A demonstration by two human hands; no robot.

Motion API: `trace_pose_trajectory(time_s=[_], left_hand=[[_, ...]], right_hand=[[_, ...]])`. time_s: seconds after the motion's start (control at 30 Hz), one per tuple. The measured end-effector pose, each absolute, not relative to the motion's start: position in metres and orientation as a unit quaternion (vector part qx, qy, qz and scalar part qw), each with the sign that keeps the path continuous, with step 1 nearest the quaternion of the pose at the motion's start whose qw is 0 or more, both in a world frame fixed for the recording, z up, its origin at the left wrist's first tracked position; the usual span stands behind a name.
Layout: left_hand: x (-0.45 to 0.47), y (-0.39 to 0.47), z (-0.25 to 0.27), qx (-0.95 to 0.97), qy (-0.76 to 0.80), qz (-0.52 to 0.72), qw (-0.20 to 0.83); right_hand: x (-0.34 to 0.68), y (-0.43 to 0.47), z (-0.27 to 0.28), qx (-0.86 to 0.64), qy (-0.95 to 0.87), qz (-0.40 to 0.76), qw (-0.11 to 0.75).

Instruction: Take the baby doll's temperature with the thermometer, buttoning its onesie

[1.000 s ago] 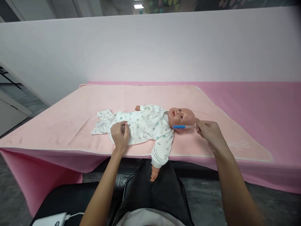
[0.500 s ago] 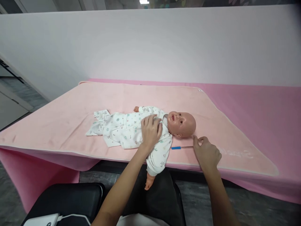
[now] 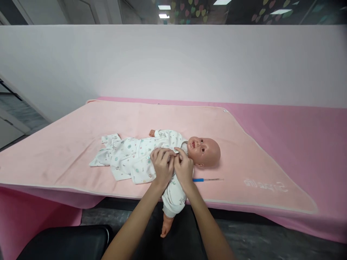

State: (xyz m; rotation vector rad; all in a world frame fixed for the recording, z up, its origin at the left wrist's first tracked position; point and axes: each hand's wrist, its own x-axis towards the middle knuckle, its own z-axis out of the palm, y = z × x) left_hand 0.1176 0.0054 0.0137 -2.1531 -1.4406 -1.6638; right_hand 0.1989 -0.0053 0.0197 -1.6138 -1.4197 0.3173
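Observation:
A baby doll (image 3: 205, 151) lies on its back, head to the right, dressed in a white printed outfit (image 3: 130, 155). My left hand (image 3: 163, 164) rests on the doll's chest, its fingers curled together on the cloth. Against it, near the collar, my right hand (image 3: 183, 167) has thumb and fingers drawn together on the front of the outfit. The fingertips meet there and partly hide the cloth between them. A thin metal tool with a blue handle (image 3: 198, 180) lies beside the doll, just right of my right wrist, touched by neither hand.
A peach blanket (image 3: 244, 159) lies over a pink tablecloth (image 3: 306, 144). One doll arm (image 3: 166, 224) hangs past the table's front edge. A white partition (image 3: 173, 65) stands behind. A black chair seat (image 3: 65, 243) is at the lower left.
My right hand has moved left, from beside the tool's tip and the doll's head to the doll's chest, meeting my left hand. The tool stays on the blanket. The view has tilted up.

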Motion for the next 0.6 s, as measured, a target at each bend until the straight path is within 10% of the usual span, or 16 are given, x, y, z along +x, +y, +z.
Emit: trace_pose_trajectory(time_s=[0.6], left_hand=[[0.119, -0.011, 0.014, -0.694, -0.5, -0.518, -0.008]], right_hand=[[0.198, -0.014, -0.001, -0.675, -0.56, 0.098, 0.471]])
